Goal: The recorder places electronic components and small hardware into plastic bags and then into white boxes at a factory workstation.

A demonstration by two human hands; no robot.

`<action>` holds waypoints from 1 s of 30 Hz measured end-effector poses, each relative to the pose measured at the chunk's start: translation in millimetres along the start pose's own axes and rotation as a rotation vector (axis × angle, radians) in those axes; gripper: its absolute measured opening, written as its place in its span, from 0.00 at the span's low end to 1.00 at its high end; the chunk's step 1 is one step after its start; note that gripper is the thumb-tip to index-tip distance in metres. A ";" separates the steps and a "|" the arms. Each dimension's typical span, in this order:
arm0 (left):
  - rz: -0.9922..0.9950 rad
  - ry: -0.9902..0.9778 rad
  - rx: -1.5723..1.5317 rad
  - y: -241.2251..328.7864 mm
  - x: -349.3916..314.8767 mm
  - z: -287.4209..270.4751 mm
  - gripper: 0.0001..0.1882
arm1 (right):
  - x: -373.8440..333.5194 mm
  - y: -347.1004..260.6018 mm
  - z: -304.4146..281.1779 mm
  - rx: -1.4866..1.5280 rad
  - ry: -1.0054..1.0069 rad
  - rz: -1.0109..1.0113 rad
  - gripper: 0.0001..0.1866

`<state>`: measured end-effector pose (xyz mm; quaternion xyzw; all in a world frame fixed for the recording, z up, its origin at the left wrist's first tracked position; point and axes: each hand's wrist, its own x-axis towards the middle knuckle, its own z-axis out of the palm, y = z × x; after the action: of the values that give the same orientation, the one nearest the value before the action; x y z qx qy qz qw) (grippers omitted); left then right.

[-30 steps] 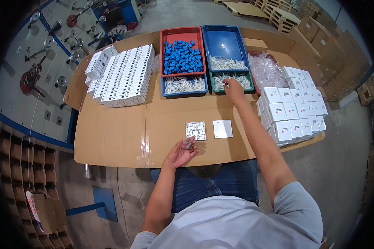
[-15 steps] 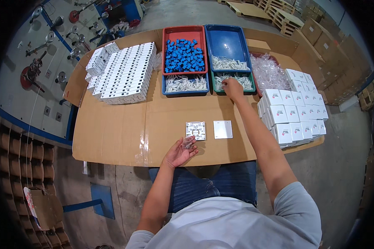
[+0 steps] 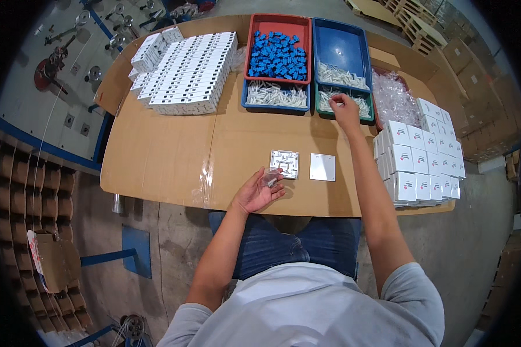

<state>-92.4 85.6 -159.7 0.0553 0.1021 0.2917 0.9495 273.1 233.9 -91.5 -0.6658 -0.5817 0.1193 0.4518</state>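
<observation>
Head view, left hand (image 3: 259, 192): palm up, fingers holding a clear bag (image 3: 270, 177)
Base (image 3: 285, 163): just beyond the left fingertips
Plate (image 3: 322, 167): right of those fingers, beside the base
Right hand (image 3: 346, 113): fingertips bunched, grip cannot be told
Green tray (image 3: 326, 113): around the right fingertips, white pegs (image 3: 362, 104) inside

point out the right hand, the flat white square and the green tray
right hand (image 3: 347, 112), head view, back of the hand
flat white square (image 3: 322, 167), head view, middle of its face
green tray (image 3: 326, 115), head view, front rim
</observation>
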 end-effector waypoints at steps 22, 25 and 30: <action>0.045 -0.055 0.028 -4.5 -0.6 -5.8 0.24 | -173.8 -142.8 27.5 0.296 -0.541 -0.142 0.06; 0.046 -0.051 0.031 -4.4 -0.6 -5.1 0.25 | -176.7 -141.3 29.7 0.306 -0.531 -0.124 0.06; 0.033 -0.070 0.009 -2.9 0.5 -4.8 0.26 | -171.3 -134.3 25.6 0.315 -0.492 -0.062 0.06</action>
<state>-91.4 83.8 -165.0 0.0713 0.0690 0.3048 0.9472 115.5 83.2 -69.3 -0.5205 -0.6683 0.3518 0.3984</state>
